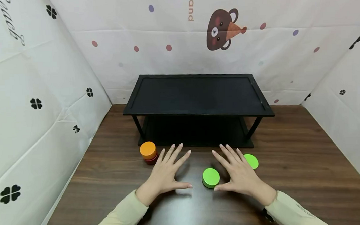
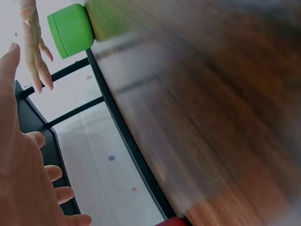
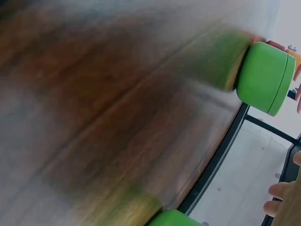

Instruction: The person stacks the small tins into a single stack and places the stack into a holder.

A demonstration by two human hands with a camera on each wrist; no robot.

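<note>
Both hands hover over the brown table with fingers spread, holding nothing. Between them stands a short green cylinder [image 1: 211, 177] with a seam near its top, just beside the right hand's thumb tip. My right hand [image 1: 241, 175] partly hides a second green cylinder [image 1: 252, 161] beyond its fingers. My left hand [image 1: 164, 175] is nearest an orange cylinder [image 1: 147, 149], which sits on a dark red one [image 1: 152, 160] just left of its fingertips. In the right wrist view, the middle green cylinder [image 3: 263, 77] rests on the wood, with the other green one [image 3: 174, 219] at the bottom edge.
A black two-level rack [image 1: 197, 95] stands behind the hands, its lower shelf [image 1: 196, 132] close beyond the fingertips. White printed cloth [image 1: 153, 60] encloses the table at the back and both sides. Wooden tabletop [image 1: 305, 160] extends to the right.
</note>
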